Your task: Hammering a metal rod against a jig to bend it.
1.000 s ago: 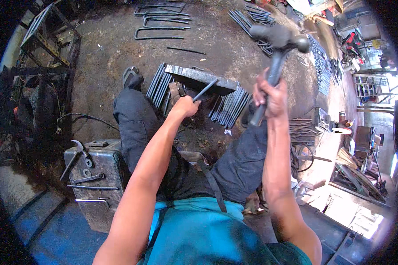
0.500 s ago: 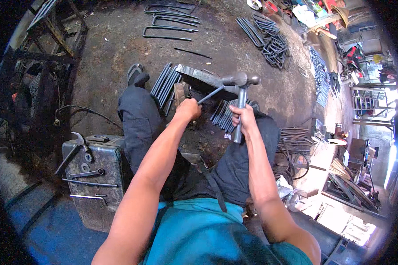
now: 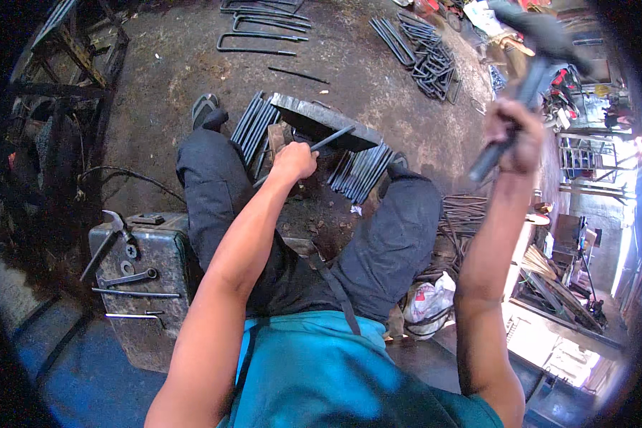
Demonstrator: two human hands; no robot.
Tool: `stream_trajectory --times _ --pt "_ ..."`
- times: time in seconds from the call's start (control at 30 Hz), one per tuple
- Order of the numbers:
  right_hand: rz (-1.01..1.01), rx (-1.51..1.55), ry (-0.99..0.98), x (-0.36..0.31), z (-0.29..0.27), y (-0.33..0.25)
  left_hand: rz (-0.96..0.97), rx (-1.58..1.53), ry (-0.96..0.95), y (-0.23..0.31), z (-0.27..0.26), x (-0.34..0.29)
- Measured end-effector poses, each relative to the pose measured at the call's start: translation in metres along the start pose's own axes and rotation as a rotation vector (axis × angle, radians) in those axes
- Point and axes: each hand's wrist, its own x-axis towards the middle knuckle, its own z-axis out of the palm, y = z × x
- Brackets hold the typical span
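Observation:
My left hand point(image 3: 296, 161) is wrapped round a grey metal rod point(image 3: 335, 137). The rod's far end lies across the edge of a thick, flat metal block point(image 3: 314, 113) between my legs. Raised high at the right, my right hand point(image 3: 517, 135) grips a ball-peen hammer point(image 3: 532, 84) by its handle, its head smeared by motion and well away from the rod. On the floor beside the block are a bundle of straight rods point(image 3: 253, 128) at the left and a second bundle of rods point(image 3: 362, 172) at the right.
To my left stands a dark metal box point(image 3: 139, 250) with a claw hammer point(image 3: 114, 235), a wrench point(image 3: 137, 277) and thin rods on it. Bent U-shaped rods point(image 3: 260, 39) and a heap of bent rods point(image 3: 428, 60) lie farther off. A white bag point(image 3: 431, 303) sits by my right thigh.
My right hand has swung the hammer up and to the right, away from the block. My left hand still holds the rod near the block. The whole view has shifted slightly.

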Motion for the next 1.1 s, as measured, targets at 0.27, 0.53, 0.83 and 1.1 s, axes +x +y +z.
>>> stream_trajectory --times 0.27,0.53,0.83,1.1 --pt "-0.166 0.364 -0.128 0.003 0.038 0.031 -0.056 -0.021 -0.096 -0.005 0.005 0.007" --pt "0.618 -0.718 0.102 -0.067 0.01 0.267 0.085 0.08 -0.041 0.0 0.01 0.011" --pt "0.539 -0.406 0.11 -0.024 0.035 0.112 0.107 0.058 0.005 -0.002 0.001 0.006" --pt "-0.209 0.271 -0.273 0.011 0.041 -0.039 0.095 0.105 0.069 -0.003 0.005 0.004"
